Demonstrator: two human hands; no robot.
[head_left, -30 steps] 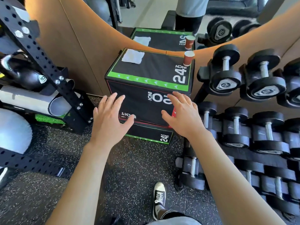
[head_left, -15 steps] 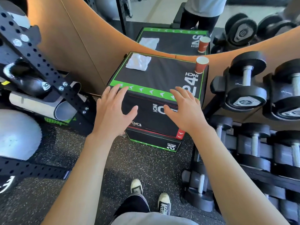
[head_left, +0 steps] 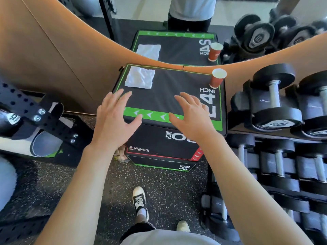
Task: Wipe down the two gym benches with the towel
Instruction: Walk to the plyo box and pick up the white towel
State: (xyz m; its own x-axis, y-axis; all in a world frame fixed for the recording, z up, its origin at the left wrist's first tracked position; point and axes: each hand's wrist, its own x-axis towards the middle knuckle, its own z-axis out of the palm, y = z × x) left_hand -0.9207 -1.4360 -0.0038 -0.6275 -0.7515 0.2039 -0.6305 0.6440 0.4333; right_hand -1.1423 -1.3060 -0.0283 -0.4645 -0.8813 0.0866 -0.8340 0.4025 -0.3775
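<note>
— What is the person wearing?
— Bare forearms, no sleeves showing. A grey top (head_left: 168, 238), dark trousers (head_left: 139, 227), and black canvas sneakers (head_left: 139, 198) with white toecaps, white laces.

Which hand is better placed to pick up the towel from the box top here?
Left. The left hand is open with its fingertips just short of the white towel at the box's far left corner. The right hand, also open, is toward the paper cup side, farther from the towel.

A towel (head_left: 140, 79) lay on the box's (head_left: 169, 96) far left corner, a cup (head_left: 217, 79) on its far right; dumbbells (head_left: 276, 105) stood to the right.
</note>
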